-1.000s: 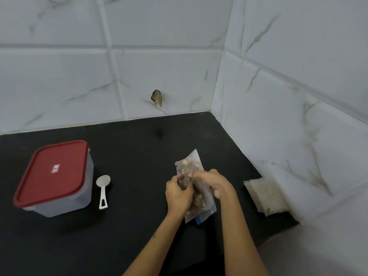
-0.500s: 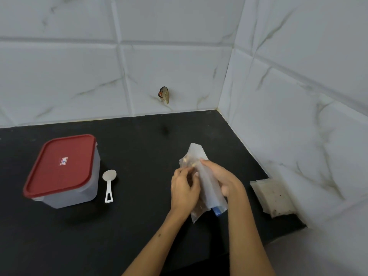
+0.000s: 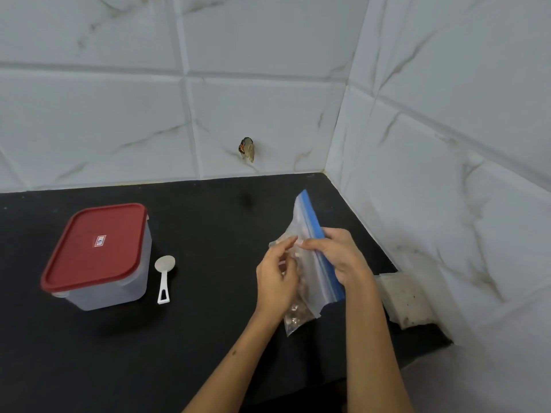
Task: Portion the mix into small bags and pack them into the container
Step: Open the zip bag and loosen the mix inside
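Note:
A clear zip bag (image 3: 310, 234) with a blue seal strip holds a nut mix and stands over the black counter (image 3: 208, 338) right of centre. My right hand (image 3: 337, 257) grips its blue top edge. My left hand (image 3: 277, 281) holds the bag's left side, fingers curled round the part with the mix. A clear plastic container (image 3: 98, 260) with a red lid on it stands at the left. Beside it lies a white scoop (image 3: 164, 275). A stack of small clear bags (image 3: 408, 299) lies against the right wall.
White marble tiles wall in the counter at the back and right, meeting in a corner. A small brown stub (image 3: 247, 149) sticks out of the back wall. The counter's front edge runs below my forearms.
The bag has been turned over in my hands: its blue seal strip, which was low near my wrists, now points up and away. The mix has slid to the lower end.

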### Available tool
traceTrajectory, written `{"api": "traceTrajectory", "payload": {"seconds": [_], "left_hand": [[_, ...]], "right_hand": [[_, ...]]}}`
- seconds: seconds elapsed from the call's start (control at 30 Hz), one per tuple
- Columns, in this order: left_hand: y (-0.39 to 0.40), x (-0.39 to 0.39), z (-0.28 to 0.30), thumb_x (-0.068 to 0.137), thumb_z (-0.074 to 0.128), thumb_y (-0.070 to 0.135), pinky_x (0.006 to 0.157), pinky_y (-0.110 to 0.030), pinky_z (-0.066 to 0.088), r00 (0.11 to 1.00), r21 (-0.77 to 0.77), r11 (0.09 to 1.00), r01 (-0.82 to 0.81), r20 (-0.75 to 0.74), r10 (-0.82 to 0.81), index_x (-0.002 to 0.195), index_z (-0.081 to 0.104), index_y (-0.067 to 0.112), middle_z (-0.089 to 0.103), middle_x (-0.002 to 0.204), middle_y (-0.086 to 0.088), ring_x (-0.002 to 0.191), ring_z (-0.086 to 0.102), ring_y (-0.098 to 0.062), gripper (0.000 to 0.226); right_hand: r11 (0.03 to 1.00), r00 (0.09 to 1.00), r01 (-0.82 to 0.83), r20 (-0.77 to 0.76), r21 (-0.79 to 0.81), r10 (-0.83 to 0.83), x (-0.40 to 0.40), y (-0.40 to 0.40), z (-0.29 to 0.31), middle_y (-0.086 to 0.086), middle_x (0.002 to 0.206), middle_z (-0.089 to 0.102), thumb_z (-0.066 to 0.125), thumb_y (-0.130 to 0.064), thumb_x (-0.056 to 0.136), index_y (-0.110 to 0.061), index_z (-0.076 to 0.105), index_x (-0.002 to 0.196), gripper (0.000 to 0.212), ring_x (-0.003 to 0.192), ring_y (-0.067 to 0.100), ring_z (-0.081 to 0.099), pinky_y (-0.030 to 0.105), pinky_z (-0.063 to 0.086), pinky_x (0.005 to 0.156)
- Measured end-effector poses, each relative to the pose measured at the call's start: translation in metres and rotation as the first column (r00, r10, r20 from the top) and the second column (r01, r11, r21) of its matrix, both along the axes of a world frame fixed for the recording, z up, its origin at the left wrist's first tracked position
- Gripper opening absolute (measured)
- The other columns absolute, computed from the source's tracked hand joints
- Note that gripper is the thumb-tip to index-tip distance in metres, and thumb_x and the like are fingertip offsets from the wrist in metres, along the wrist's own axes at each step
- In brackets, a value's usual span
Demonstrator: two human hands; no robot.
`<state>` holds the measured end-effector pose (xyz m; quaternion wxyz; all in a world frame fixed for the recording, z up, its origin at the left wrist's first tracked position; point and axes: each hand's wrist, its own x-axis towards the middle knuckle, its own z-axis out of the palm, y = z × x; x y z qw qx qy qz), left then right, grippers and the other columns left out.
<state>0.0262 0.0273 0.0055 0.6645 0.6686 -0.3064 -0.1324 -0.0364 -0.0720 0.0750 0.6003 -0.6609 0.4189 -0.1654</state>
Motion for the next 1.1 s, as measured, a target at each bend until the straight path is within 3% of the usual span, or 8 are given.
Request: {"api": "traceTrajectory", "payload": {"seconds": [0.2, 0.3, 0.37, 0.47, 0.6, 0.8, 0.93, 1.1], "left_hand": [[-0.011, 0.007, 0.025, 0.097, 0.052, 0.010, 0.086, -0.036, 0.057, 0.974, -0.063, 0.998, 0.018, -0.222, -0.031, 0.112, 0.068, 0.018, 0.071, 0.104, -0.002, 0.093, 0.069, -0.014, 0.023], [-0.010, 0.012, 0.032, 0.096, 0.055, 0.019, 0.079, -0.046, 0.058, 0.976, -0.051, 0.999, -0.004, -0.218, -0.007, 0.091, 0.072, 0.031, 0.073, 0.086, -0.003, 0.084, 0.071, -0.023, 0.021], [-0.009, 0.015, 0.035, 0.095, 0.056, 0.024, 0.075, -0.049, 0.059, 0.976, -0.037, 0.999, 0.001, -0.219, -0.009, 0.087, 0.073, 0.027, 0.073, 0.083, -0.007, 0.080, 0.071, -0.026, 0.018], [-0.010, 0.018, 0.044, 0.092, 0.061, 0.030, 0.072, -0.046, 0.060, 0.958, -0.026, 1.000, 0.017, -0.286, -0.023, 0.092, 0.074, 0.014, 0.074, 0.085, -0.006, 0.079, 0.073, -0.023, 0.020], [-0.008, 0.020, 0.056, 0.088, 0.065, 0.030, 0.066, -0.038, 0.061, 0.936, -0.026, 0.999, 0.042, -0.350, -0.049, 0.091, 0.074, 0.007, 0.074, 0.082, -0.009, 0.076, 0.073, -0.024, 0.025], [-0.003, 0.025, 0.062, 0.088, 0.066, 0.028, 0.065, -0.032, 0.059, 0.909, -0.034, 0.998, 0.055, -0.412, -0.064, 0.091, 0.074, 0.008, 0.074, 0.083, -0.011, 0.076, 0.073, -0.023, 0.022], [-0.003, 0.028, 0.063, 0.089, 0.065, 0.021, 0.074, -0.033, 0.059, 0.895, -0.029, 0.998, 0.063, -0.440, -0.070, 0.089, 0.075, 0.005, 0.075, 0.083, -0.013, 0.079, 0.073, -0.025, 0.018], [-0.002, 0.035, 0.066, 0.091, 0.062, 0.012, 0.074, -0.033, 0.059, 0.911, 0.007, 0.998, 0.069, -0.408, -0.060, 0.084, 0.074, 0.004, 0.074, 0.081, -0.013, 0.079, 0.072, -0.025, 0.016]], "right_hand": [[0.994, 0.990, -0.073, 0.117, -0.085, 0.083, -0.001, 0.010, 0.001, 0.008, 0.095, 0.070, 0.068, -0.015, 0.084, -0.011, 0.069, 0.102, 0.018, 0.092, 0.021, 0.068, 0.041, 0.054, 0.088], [0.993, 0.978, -0.085, 0.183, -0.084, 0.099, 0.001, 0.012, 0.002, 0.009, 0.095, 0.070, 0.061, -0.020, 0.090, -0.012, 0.068, 0.102, 0.016, 0.088, 0.020, 0.070, 0.038, 0.058, 0.080], [0.997, 0.973, -0.063, 0.217, -0.054, 0.073, 0.003, 0.016, 0.004, 0.008, 0.091, 0.070, 0.051, -0.025, 0.096, -0.015, 0.067, 0.099, 0.019, 0.079, 0.018, 0.071, 0.028, 0.058, 0.067], [0.995, 0.976, -0.014, 0.217, -0.096, 0.035, 0.006, 0.020, 0.004, 0.003, 0.089, 0.070, 0.044, -0.030, 0.098, -0.023, 0.066, 0.093, 0.023, 0.080, 0.017, 0.070, 0.025, 0.057, 0.065], [0.982, 0.974, 0.023, 0.226, -0.189, 0.021, 0.007, 0.019, 0.002, 0.000, 0.090, 0.071, 0.056, -0.019, 0.093, -0.021, 0.068, 0.092, 0.012, 0.084, 0.015, 0.069, 0.026, 0.057, 0.074], [0.996, 0.939, 0.013, 0.344, -0.092, 0.019, 0.011, 0.018, 0.004, -0.001, 0.092, 0.073, 0.058, -0.006, 0.090, -0.019, 0.069, 0.099, 0.019, 0.082, 0.015, 0.071, 0.022, 0.058, 0.068], [0.996, 0.949, 0.046, 0.316, -0.080, -0.018, 0.017, 0.017, 0.004, 0.005, 0.092, 0.073, 0.059, -0.015, 0.092, -0.013, 0.070, 0.104, 0.017, 0.081, 0.017, 0.072, 0.026, 0.059, 0.071], [0.992, 0.959, 0.075, 0.281, -0.098, -0.045, 0.023, 0.014, 0.004, 0.002, 0.084, 0.074, 0.066, -0.021, 0.086, -0.020, 0.073, 0.090, 0.008, 0.082, 0.019, 0.071, 0.030, 0.059, 0.076]]}}
